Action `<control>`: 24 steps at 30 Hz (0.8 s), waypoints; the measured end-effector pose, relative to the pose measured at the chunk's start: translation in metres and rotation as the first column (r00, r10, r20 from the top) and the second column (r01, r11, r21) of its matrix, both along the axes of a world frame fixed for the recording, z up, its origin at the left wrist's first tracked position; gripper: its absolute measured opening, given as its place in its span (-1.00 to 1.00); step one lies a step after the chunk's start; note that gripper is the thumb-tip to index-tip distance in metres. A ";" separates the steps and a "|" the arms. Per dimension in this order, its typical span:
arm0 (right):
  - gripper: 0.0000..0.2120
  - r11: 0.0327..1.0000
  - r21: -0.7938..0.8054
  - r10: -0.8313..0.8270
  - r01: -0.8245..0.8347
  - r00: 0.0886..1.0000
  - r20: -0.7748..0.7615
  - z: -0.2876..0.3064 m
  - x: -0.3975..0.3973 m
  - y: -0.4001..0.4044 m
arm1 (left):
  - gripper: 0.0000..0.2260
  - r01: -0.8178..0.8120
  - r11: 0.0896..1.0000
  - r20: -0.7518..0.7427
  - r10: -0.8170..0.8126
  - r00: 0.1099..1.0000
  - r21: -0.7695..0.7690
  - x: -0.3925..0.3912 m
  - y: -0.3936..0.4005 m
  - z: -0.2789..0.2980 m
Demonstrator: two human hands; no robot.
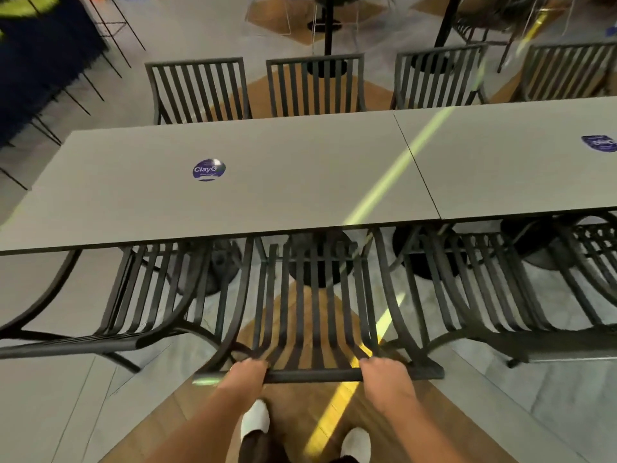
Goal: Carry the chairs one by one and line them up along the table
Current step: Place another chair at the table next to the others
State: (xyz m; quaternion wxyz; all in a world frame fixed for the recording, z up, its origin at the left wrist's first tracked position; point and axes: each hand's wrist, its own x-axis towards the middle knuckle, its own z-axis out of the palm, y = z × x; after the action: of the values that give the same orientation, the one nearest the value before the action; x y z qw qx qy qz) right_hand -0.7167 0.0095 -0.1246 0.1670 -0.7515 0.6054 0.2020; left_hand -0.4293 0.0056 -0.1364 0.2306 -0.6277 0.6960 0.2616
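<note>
From the head view, both hands hold the top rail of the middle chair (314, 315): the left hand (248, 372) and the right hand (384, 374) each have their grip clamped on the rail, fingers curled over it. The chair's seat is partly tucked under the near edge of the grey surface (267, 195), between a left chair (140, 295) and a right chair (484, 295). More chairs (315, 83) line the far side. A round blue sticker (209, 169) lies on the surface.
</note>
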 end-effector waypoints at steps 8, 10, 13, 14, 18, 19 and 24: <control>-0.67 1.000 -0.017 -0.021 0.023 0.995 0.098 -0.012 -0.040 -0.007 | -0.74 -0.048 0.999 -0.030 0.048 0.998 -0.011 -0.029 -0.002 -0.006; -0.66 1.000 -0.010 -0.006 0.007 0.994 0.106 -0.015 -0.045 -0.016 | -0.73 -0.057 0.998 -0.038 0.056 0.998 -0.021 -0.032 -0.007 -0.007; -0.67 0.999 0.019 0.042 -0.043 0.997 0.070 -0.016 -0.048 -0.030 | -0.72 -0.032 0.999 -0.019 0.031 0.999 -0.038 -0.036 -0.019 -0.010; -0.67 0.998 0.030 0.050 -0.052 0.997 0.054 -0.015 -0.048 -0.035 | -0.71 -0.017 0.999 -0.008 0.016 1.000 -0.049 -0.038 -0.023 -0.010; -0.70 0.999 0.030 0.031 -0.032 0.999 0.035 -0.012 -0.051 -0.057 | -0.72 0.002 0.997 -0.006 -0.002 1.000 -0.079 -0.043 -0.041 -0.008; -0.70 0.999 0.025 0.028 -0.029 0.999 0.037 -0.012 -0.052 -0.063 | -0.73 -0.009 0.997 -0.007 0.009 1.000 -0.073 -0.044 -0.046 -0.008; -0.70 1.000 0.018 -0.001 0.001 0.999 0.032 -0.010 -0.058 -0.088 | -0.74 -0.018 0.996 -0.014 0.017 1.000 -0.085 -0.049 -0.067 -0.011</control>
State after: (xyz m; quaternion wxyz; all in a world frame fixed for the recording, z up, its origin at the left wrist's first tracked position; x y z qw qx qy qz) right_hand -0.7744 -0.0782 -0.1348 0.1833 -0.7529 0.6012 0.1952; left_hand -0.4779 -0.0616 -0.1478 0.1967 -0.6412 0.7026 0.2376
